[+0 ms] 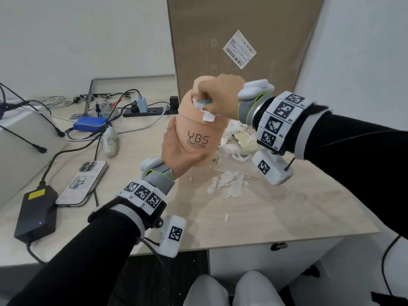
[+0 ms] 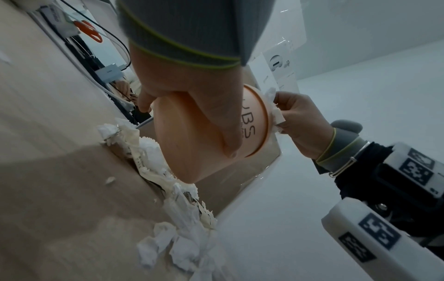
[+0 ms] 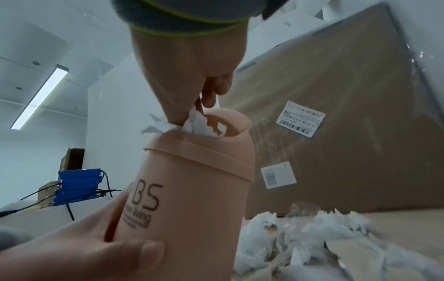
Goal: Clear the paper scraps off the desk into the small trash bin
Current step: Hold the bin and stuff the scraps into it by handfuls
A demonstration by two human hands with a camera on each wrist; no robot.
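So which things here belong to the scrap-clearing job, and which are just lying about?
Job: trash bin gripped by left hand; scraps pushed in by right hand; loose scraps on desk.
Lying about: phone, power adapter, power strip, cardboard box.

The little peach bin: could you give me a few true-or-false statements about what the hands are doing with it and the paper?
1. The left hand holds the small trash bin up off the desk. True.
2. The right hand pushes paper scraps into the bin's top opening. True.
3. The desk has no scraps left. False: a pile of torn paper lies there.
4. The bin is blue. False: peach, printed "YBS".
5. A phone lies on the desk. True.
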